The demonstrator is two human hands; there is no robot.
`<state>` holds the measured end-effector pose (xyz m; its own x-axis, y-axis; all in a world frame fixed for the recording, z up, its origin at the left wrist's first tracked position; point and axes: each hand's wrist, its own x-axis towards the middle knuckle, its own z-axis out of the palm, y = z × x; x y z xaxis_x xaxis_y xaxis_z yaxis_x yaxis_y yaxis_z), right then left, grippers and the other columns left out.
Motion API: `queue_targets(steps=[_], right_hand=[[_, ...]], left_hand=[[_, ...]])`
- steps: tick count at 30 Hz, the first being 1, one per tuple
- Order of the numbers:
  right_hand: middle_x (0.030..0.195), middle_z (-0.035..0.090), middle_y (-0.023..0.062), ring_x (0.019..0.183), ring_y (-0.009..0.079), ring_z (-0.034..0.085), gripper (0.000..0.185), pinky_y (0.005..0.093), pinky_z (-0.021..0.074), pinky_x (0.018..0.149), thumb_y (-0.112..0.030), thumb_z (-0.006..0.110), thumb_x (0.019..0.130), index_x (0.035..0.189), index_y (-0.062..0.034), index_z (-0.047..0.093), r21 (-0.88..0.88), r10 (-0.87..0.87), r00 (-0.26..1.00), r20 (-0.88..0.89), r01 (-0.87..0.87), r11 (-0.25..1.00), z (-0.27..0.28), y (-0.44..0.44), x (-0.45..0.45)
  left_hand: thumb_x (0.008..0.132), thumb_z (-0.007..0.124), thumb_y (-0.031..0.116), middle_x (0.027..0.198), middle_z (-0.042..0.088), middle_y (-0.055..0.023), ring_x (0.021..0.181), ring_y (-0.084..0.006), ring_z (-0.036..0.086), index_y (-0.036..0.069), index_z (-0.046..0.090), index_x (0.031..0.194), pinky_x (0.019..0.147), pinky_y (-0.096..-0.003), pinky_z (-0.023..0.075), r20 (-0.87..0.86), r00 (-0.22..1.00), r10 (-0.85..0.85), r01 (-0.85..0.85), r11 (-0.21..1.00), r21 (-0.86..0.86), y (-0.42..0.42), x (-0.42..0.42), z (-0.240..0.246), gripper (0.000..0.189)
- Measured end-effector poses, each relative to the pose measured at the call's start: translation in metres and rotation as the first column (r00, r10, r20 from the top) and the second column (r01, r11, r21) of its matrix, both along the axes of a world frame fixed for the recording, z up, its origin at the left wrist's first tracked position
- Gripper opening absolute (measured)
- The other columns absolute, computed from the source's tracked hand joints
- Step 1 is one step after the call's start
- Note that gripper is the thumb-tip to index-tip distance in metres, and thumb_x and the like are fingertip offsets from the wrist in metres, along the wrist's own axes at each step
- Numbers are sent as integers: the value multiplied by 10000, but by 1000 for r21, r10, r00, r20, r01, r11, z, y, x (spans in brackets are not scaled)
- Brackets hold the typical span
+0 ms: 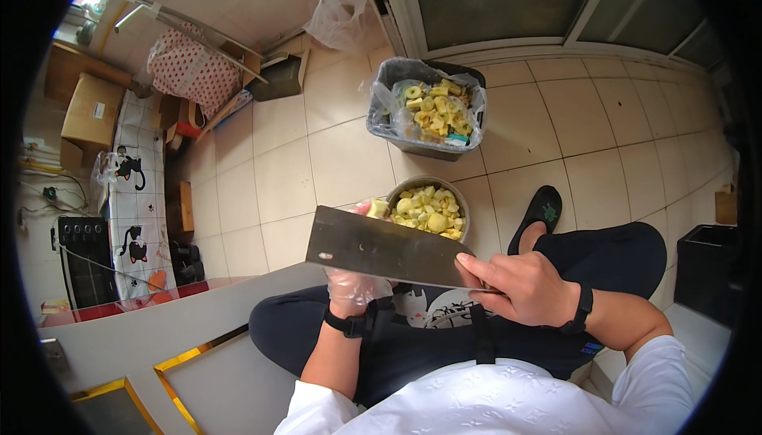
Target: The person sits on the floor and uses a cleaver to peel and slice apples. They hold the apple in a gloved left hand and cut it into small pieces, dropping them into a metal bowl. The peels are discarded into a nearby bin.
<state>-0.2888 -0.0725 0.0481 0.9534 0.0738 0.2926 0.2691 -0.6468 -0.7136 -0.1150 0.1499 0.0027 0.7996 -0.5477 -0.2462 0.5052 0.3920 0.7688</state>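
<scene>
A broad cleaver (387,250) lies across the view above my lap, its dark blade pointing left. My right hand (518,286) is bare and grips it at the handle end, a finger along the blade. Behind the blade, my left hand (357,289) wears a clear plastic glove and holds a pale yellow-green fruit or vegetable piece (378,209); the blade hides much of that hand. Just beyond stands a round metal bowl (468,212) on the floor, filled with pale cut chunks (431,206). The blade overlaps the bowl's near edge in view.
A lined trash bin (381,128) holding yellowish peelings and cores (440,110) stands beyond the bowl. A white cabinet (208,381) is at my left. Cardboard boxes (89,110) and a black oven (86,262) stand farther left. A black bin (705,268) is at right.
</scene>
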Motion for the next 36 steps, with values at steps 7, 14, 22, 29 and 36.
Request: queue_targets(steps=[7,14,22,29,36], right_hand=[[694,516,7,556,95,512,321,250,438,520,-243,576,1056,1273,-7,570,719,168,884,-437,231,656,14,3,-7],[755,502,-11,585,43,418,272,203,371,496,-282,449,1117,1124,-18,514,866,462,732,-500,441,238,27,-10,-7],[755,502,-11,574,39,413,271,200,375,488,-286,464,1113,1107,-19,509,870,475,730,-491,436,230,26,-9,-6],[751,488,-17,601,41,414,289,209,387,512,-296,464,1112,1142,-14,522,870,455,741,-493,425,250,25,-8,-6],[741,422,-36,624,46,370,298,223,363,542,-281,479,1111,1235,-16,536,872,470,735,-488,437,223,23,-7,-6]], left_hand=[[960,681,70,1089,673,-137,951,-203,654,-11,581,1267,838,-303,573,-259,961,94,-104,994,-27,2,13,4,333],[929,728,129,1096,681,-118,904,-172,653,4,609,1264,765,-274,529,-127,990,-53,27,979,-201,4,16,4,377],[972,699,123,1093,687,-98,887,-158,649,14,610,1265,768,-277,517,-88,996,4,-16,991,-134,3,16,-1,325],[981,692,112,1077,689,-80,869,-138,634,-1,616,1241,774,-269,520,-77,997,3,-9,998,-68,3,18,0,294],[964,706,95,1031,689,-71,828,-122,614,-19,640,1157,738,-237,508,-7,1000,21,-21,1000,1,2,15,1,234]])
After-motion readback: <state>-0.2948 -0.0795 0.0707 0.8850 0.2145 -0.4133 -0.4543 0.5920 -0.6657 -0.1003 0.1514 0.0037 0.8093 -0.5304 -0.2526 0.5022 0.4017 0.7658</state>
